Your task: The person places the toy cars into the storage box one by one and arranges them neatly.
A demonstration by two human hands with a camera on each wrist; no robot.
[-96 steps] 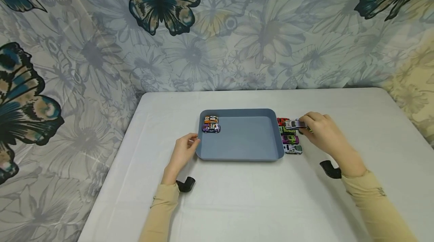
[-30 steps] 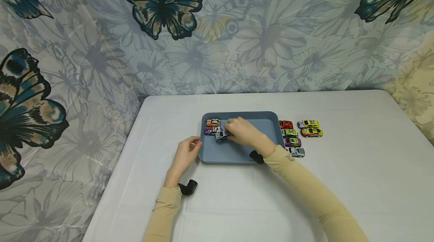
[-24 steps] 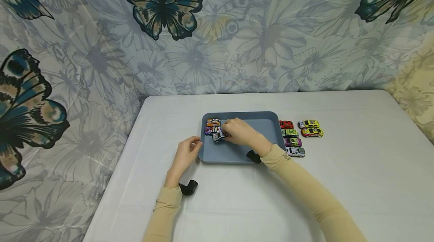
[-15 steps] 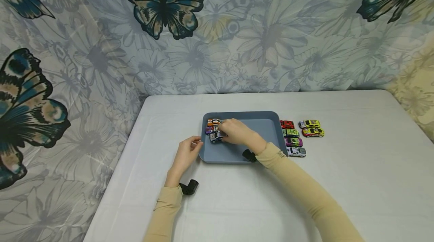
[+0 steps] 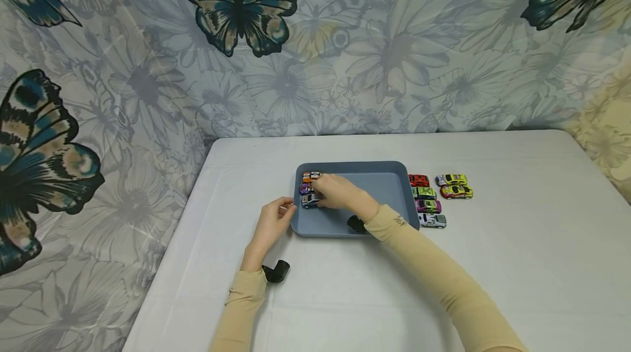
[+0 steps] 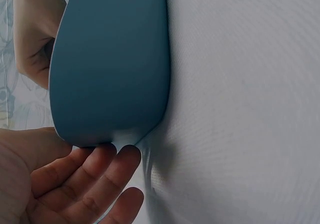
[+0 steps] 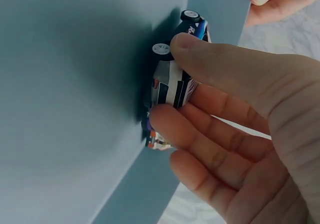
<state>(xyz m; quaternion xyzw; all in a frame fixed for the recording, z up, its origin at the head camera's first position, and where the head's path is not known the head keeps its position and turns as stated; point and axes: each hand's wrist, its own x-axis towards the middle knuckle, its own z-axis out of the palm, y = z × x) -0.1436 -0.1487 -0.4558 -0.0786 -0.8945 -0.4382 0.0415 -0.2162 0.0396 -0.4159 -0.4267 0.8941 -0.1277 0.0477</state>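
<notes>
The blue-grey tray lies on the white-covered table. At its left side my left hand pinches the rim, the thumb over the edge and the fingers against the outer wall. Inside the tray, my right hand holds a silver and black toy car between thumb and fingertips. This car has its wheels toward the tray floor. Just beyond it stand a purple toy car and an orange toy car, lined up at the left wall and partly hidden by my fingers.
Right of the tray, a column holds a red car, a green car, a purple-green car and a white car. Farther right are two yellow cars. A butterfly-patterned cloth hangs behind the table.
My right hand has carried the silver and black car from the right of the tray into it, then left toward the purple car. The left hand has stayed at the tray's left side.
</notes>
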